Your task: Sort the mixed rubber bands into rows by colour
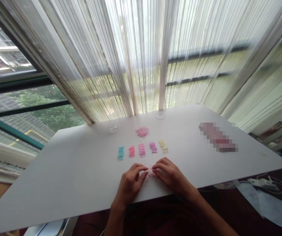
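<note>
My left hand (131,182) and my right hand (170,173) meet at the near side of the white table (86,177). Thumb and fingers are pinched together on both; whatever lies between the fingertips is too small to make out. Beneath and between them is a loose scatter of small pale pink pieces (150,174). Just beyond lie neat columns of short, thin pieces, sorted by colour: teal (121,153), bright pink (132,151), lighter pink (142,150), purple (153,147) and pale yellow (163,146). Farther back sits a mixed, mostly pink heap (142,131).
Two clear, round dish-like objects, one at left (112,127) and one at right (160,115), stand near the table's back edge. A blurred-out reddish oblong thing (218,137) lies at right. String curtains (145,59) hang behind the table. White cables (266,183) are below at right.
</note>
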`<state>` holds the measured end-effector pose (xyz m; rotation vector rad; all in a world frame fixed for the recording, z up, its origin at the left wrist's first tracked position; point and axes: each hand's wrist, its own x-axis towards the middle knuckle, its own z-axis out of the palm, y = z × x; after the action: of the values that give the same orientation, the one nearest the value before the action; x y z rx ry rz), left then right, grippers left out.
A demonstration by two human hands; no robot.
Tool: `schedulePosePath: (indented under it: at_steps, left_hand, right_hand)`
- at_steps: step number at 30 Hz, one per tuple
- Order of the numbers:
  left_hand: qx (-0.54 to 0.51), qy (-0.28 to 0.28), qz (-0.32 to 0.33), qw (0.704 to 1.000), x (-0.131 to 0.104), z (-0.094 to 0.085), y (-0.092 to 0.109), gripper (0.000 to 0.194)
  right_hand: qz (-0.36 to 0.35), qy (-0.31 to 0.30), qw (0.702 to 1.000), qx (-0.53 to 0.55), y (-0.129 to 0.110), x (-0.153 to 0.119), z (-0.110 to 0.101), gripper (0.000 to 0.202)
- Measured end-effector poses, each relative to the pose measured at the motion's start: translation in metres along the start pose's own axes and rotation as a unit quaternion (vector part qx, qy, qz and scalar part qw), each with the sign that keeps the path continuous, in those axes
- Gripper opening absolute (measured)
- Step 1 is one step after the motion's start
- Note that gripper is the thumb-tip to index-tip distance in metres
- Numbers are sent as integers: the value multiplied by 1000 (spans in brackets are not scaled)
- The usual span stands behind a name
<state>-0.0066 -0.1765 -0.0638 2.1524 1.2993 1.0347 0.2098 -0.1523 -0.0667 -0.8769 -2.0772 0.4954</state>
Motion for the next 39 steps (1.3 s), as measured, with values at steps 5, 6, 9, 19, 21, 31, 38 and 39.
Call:
schedulePosePath:
  at_steps: [5,6,9,19,21,31,38,39]
  left_hand:
    - [11,4,-10,1000,1,0,0,18]
    - [13,6,-11,1000,1,0,1,18]
    - [21,13,-8,1000,1,-1,2,21]
    - [39,21,8,999,1,-1,4,17]
    - [38,22,8,999,1,-1,4,17]
    - [48,27,12,998,1,-1,6,16]
    - [150,28,77,985,13,-15,16,15]
    - [153,22,81,985,16,-18,17,15]
  right_hand:
    - [-2,10,1000,-1,-1,0,-1,13]
    - [-3,11,1000,-1,-1,0,-1,14]
    - [0,11,1000,-2,-2,0,-1,14]
    - [-1,8,1000,-1,-2,0,-2,15]
    - [0,9,1000,0,-1,0,-1,15]
    - [14,29,999,-13,1,0,1,15]
    - [8,40,999,-12,1,0,3,14]
    - [7,43,999,-12,1,0,3,14]
